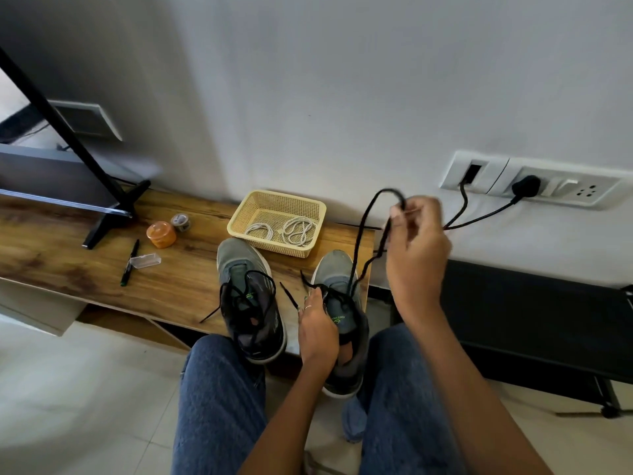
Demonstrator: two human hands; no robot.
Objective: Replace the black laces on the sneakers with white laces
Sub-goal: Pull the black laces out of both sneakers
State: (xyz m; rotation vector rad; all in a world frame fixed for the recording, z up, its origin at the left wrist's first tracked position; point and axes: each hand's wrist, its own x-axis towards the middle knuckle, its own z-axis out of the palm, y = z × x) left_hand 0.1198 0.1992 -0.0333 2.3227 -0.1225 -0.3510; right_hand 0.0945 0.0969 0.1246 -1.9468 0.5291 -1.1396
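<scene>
Two grey sneakers stand on a wooden bench. The left sneaker keeps its loose black lace. My left hand holds the right sneaker at its tongue. My right hand, raised above that shoe, pinches a long loop of its black lace, which runs down to the eyelets. Two coiled white laces lie in a yellow basket behind the shoes.
An orange jar, a small tin, a pen and a clear case lie left on the bench. A TV stand leg stands there too. Wall sockets with black cables are at the right.
</scene>
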